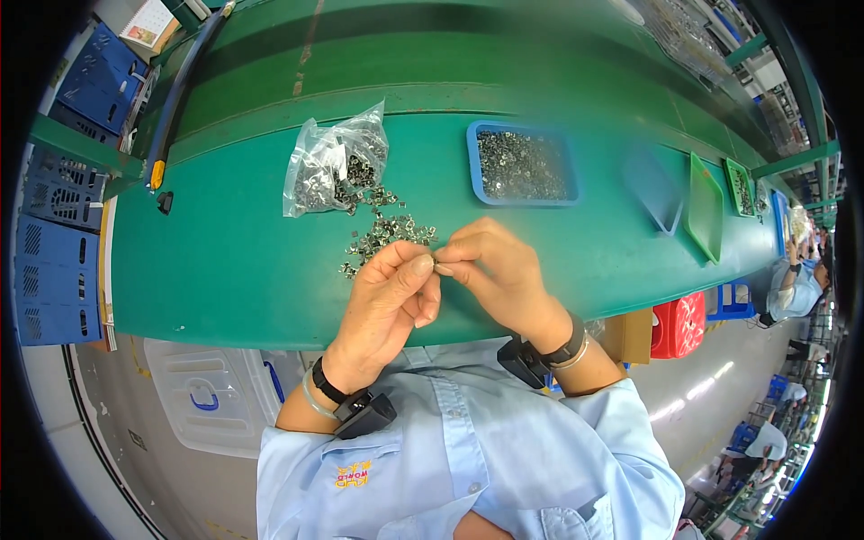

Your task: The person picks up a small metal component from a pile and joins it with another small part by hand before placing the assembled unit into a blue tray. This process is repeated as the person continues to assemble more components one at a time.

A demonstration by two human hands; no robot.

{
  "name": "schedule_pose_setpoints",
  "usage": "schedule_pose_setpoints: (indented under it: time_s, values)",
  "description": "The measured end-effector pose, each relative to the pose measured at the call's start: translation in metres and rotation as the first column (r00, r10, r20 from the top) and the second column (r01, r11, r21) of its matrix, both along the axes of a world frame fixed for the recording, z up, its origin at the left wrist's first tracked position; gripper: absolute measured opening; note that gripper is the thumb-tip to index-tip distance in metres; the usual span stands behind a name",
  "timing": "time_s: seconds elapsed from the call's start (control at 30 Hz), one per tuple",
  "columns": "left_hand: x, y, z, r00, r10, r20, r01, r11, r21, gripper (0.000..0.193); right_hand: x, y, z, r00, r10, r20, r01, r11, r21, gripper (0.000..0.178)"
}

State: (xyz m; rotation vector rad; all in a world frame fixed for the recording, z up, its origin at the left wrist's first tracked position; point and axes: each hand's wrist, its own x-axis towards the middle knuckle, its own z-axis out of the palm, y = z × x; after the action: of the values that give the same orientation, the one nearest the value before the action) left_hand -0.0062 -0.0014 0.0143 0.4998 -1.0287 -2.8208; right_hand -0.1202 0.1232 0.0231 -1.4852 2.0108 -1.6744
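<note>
My left hand (393,292) and my right hand (495,270) meet above the near part of the green table (225,279). Both pinch one small metal part (435,262) between thumb and fingertips; most of it is hidden by the fingers. Just beyond the left hand lies a loose pile of small shiny metal parts (391,231). It trails back to an open clear plastic bag (310,166) holding more of the same. Farther right, a blue tray (526,202) is filled with small metal pieces.
Toward the right stand a translucent blue tray (650,184), a green tray (705,211) and a small green bin (740,187) with parts. Blue crates (56,279) rise at the left. Below the table are a clear lidded box (211,396) and a red stool (679,324). A co-worker (796,288) sits far right.
</note>
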Motion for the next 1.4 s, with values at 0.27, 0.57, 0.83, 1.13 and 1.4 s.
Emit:
schedule_pose_setpoints:
  time_s: [0.27,0.57,0.83,1.13,1.4]
  values:
    - [-0.002,0.001,-0.009,0.996,0.008,-0.094,0.011,0.981,0.194,0.009,0.002,-0.001,0.001,1.0,-0.003,0.023,0.003,1.0,-0.009,0.016]
    - [-0.004,0.003,-0.011,0.993,0.01,-0.12,0.016,0.977,0.212,0.011,0.002,-0.002,-0.004,1.0,-0.016,0.022,0.016,1.0,-0.011,0.016]
    - [-0.004,0.002,0.007,1.0,0.01,-0.012,-0.009,1.0,0.01,0.014,-0.002,-0.001,-0.001,0.987,-0.072,-0.144,0.075,0.997,0.018,0.015]
    - [0.0,0.004,-0.001,0.99,-0.02,-0.14,0.042,0.987,0.156,0.013,0.0,0.0,-0.001,0.984,0.041,0.172,-0.024,0.994,-0.102,0.014]
    - [0.002,0.002,0.002,0.987,-0.028,-0.159,0.048,0.991,0.121,0.014,0.001,0.001,0.007,0.993,0.06,0.1,-0.052,0.996,-0.077,0.01]
